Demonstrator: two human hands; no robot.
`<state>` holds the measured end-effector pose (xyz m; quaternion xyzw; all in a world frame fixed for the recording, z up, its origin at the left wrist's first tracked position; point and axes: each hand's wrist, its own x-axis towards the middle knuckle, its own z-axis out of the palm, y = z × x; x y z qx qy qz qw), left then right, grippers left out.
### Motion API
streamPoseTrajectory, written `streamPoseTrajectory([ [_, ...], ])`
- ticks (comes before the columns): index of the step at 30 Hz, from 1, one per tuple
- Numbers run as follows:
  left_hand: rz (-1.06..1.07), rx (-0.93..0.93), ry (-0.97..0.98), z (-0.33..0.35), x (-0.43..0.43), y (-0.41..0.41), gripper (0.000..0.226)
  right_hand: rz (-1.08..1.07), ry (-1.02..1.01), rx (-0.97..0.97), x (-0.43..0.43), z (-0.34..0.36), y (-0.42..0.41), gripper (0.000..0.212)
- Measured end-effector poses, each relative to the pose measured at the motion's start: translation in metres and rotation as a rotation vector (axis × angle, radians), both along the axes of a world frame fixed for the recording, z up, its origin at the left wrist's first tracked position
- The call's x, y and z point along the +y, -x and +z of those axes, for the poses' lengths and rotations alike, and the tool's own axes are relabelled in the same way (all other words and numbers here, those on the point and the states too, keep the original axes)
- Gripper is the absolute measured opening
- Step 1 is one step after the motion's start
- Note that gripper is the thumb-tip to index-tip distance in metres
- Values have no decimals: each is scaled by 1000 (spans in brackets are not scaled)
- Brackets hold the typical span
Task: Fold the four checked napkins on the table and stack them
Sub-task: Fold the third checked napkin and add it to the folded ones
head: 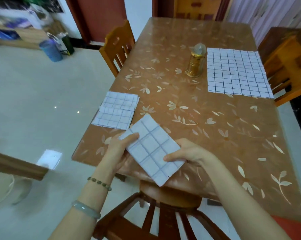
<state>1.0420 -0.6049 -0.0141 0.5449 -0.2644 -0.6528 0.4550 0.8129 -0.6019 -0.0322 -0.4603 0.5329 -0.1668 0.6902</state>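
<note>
table (215,129), floral cover. unfolded napkin (236,73) flat at far right, just beside gold lantern (196,63). folded napkins (115,111), two, at left edge, touching, offset, not squared. held napkin (151,148) folded small, tilted, above near edge. Step, judged: carry left, land on folded ones; keep layers pinched so fold holds, square edges. left hand (118,149) grips left end, thumb on top. right hand (186,151) pinches right end, thumb on top.
</note>
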Motion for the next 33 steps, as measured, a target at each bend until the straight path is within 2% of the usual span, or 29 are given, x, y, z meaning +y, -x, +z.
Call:
streamPoseTrajectory([
  [4,12,-178,52,9,2,-78,18,-4,37,25,-3,18,-53,37],
  [8,33,-217,31,9,13,-151,27,-250,6,-85,2,21,-121,42],
  [12,56,-186,19,4,23,-218,26,-539,-56,-229,13,18,-193,26],
  [15,121,-177,-7,6,30,-261,23,-549,-95,-264,18,17,-240,23],
  [18,165,-183,-9,8,34,-293,11,-526,-134,-265,25,18,-278,22],
  [23,118,-183,-45,-7,23,-304,4,-663,-132,-177,26,20,-298,27],
  [27,42,-182,-117,-27,3,-293,4,-769,-86,-104,16,17,-288,18],
  [33,-94,-321,-108,-58,-48,-277,9,-806,-88,-41,-22,-21,-258,27],
])
